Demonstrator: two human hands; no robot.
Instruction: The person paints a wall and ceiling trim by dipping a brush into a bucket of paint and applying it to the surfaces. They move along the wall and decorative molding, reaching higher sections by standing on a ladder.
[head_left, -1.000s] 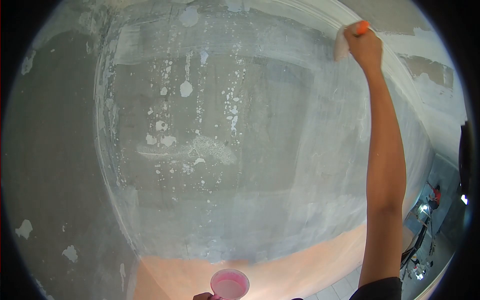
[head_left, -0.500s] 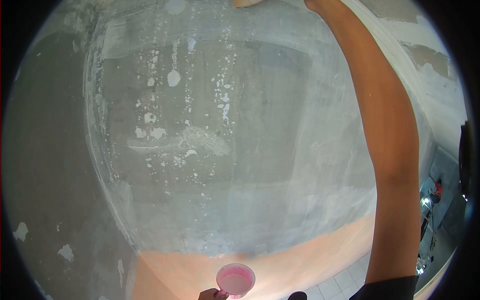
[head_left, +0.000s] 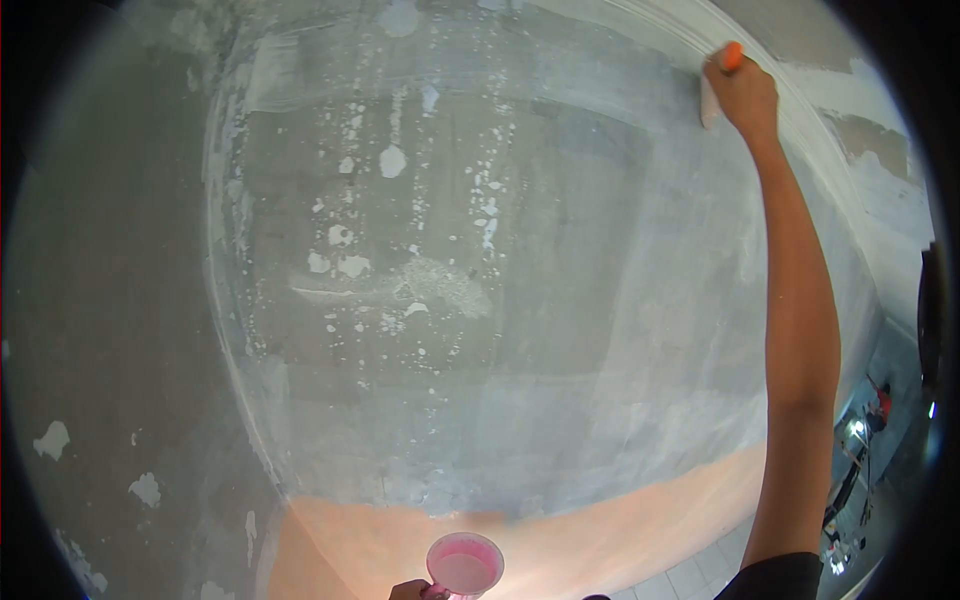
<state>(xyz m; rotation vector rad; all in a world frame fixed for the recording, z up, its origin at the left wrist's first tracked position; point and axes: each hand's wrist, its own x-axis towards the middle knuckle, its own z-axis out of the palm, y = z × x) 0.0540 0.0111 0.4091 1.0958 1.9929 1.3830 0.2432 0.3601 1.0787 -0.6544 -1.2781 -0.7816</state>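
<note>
My right hand reaches high up the grey wall and grips a brush with an orange handle; its pale bristles press on the wall just under the white moulding. My left hand shows only at the bottom edge, holding a pink cup of pale pink liquid by its side.
The wall is patchy grey plaster with white flecks and a peach band along its lower part. White floor tiles lie below. At far right a distant person in red stands near equipment.
My right hand swung up and left out of the top of view, then came back down to the right, brush again on the wall near the moulding. The cup stayed low.
</note>
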